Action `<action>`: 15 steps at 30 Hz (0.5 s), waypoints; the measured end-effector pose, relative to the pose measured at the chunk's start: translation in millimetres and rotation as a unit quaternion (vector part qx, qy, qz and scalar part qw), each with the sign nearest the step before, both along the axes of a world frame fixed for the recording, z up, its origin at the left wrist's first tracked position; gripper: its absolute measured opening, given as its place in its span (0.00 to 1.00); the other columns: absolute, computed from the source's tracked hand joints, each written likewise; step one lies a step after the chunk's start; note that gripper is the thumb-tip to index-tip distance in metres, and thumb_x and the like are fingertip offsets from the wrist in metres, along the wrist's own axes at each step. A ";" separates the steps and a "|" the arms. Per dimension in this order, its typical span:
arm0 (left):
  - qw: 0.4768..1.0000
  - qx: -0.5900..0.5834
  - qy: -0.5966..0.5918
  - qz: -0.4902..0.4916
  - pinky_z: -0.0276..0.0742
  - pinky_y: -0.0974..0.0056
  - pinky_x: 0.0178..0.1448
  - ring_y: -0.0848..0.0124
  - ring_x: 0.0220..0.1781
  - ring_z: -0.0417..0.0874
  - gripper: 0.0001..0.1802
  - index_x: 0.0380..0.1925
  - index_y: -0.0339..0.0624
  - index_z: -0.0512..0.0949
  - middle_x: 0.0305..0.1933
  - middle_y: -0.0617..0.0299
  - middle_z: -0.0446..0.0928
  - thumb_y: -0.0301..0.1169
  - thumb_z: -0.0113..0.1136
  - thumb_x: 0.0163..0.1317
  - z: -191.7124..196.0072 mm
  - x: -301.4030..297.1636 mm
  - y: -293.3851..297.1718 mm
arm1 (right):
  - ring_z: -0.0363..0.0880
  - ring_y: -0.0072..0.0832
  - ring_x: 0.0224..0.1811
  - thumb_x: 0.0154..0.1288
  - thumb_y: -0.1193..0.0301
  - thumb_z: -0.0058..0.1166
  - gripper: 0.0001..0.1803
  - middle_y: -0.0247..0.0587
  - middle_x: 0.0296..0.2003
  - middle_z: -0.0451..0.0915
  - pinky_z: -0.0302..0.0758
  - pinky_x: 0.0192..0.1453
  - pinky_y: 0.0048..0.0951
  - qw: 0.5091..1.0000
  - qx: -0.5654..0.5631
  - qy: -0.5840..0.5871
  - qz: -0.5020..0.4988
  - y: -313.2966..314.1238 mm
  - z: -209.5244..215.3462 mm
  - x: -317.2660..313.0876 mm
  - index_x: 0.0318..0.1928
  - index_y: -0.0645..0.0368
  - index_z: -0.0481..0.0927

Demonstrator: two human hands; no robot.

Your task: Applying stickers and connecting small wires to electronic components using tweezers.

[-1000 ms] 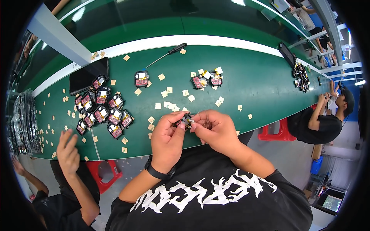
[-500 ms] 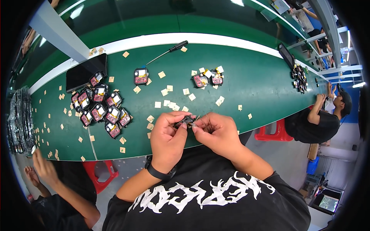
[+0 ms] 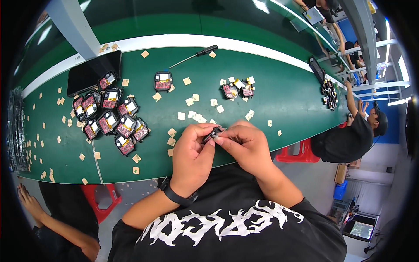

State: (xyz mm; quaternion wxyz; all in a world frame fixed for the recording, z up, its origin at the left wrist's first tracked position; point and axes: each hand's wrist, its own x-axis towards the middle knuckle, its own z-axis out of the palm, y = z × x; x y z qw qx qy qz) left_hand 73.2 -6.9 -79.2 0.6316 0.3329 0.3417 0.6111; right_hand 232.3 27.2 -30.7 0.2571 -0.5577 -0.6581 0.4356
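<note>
A small black device casing [image 3: 211, 135] with a bit of reddish board showing is held up tilted, just over the table's near edge. My left hand [image 3: 192, 153] pinches it between thumb and fingers. From the other side, the thumb and fingertips of my right hand [image 3: 246, 146] close on its right edge; whatever small part they may grip is hidden. Left of my hands lies a pile of similar open casings [image 3: 108, 122] with red boards, white blocks and yellow tape. One more open casing [image 3: 163, 81] sits apart beyond, and a pair [image 3: 231, 91] lies farther right.
A black-handled screwdriver [image 3: 205, 50] lies near the far edge. Small beige paper squares [image 3: 190, 101] are scattered over the green table [image 3: 279, 94]. A black flat panel [image 3: 94, 72] is behind the pile. Another person's arm [image 3: 65, 233] is at lower left; a co-worker [image 3: 349, 137] sits right.
The casing has turned in my fingers, and its reddish side now shows. My right fingertips have moved in against it. The co-worker's hand at left has dropped away from the table edge.
</note>
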 end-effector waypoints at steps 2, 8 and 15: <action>1.000 -0.007 -0.001 -0.002 0.74 0.64 0.68 0.68 0.62 0.79 0.17 0.54 0.34 0.70 0.62 0.49 0.74 0.09 0.48 0.69 2.3 -0.7 -0.5 | 0.71 0.18 0.30 0.59 0.76 0.73 0.08 0.33 0.29 0.77 0.66 0.31 0.24 0.995 0.021 0.056 -0.076 3.7 -11.5 -0.7 0.34 0.64 0.85; 1.000 -0.022 -0.021 -0.004 0.77 0.72 0.55 0.75 0.56 0.81 0.14 0.54 0.33 0.71 0.61 0.52 0.76 0.12 0.50 0.71 -2.3 -5.5 -2.0 | 0.76 0.13 0.34 0.60 0.78 0.73 0.11 0.30 0.33 0.80 0.72 0.35 0.17 0.970 -0.158 0.163 -0.087 19.9 -2.8 -4.0 0.39 0.63 0.82; 1.000 -0.017 -0.007 -0.017 0.76 0.61 0.69 0.68 0.63 0.78 0.17 0.55 0.34 0.71 0.65 0.50 0.73 0.10 0.49 0.68 -1.4 -6.8 -4.1 | 0.79 0.14 0.35 0.62 0.80 0.70 0.09 0.30 0.32 0.82 0.76 0.41 0.17 0.955 -0.250 0.152 -0.052 29.2 6.8 0.1 0.41 0.63 0.82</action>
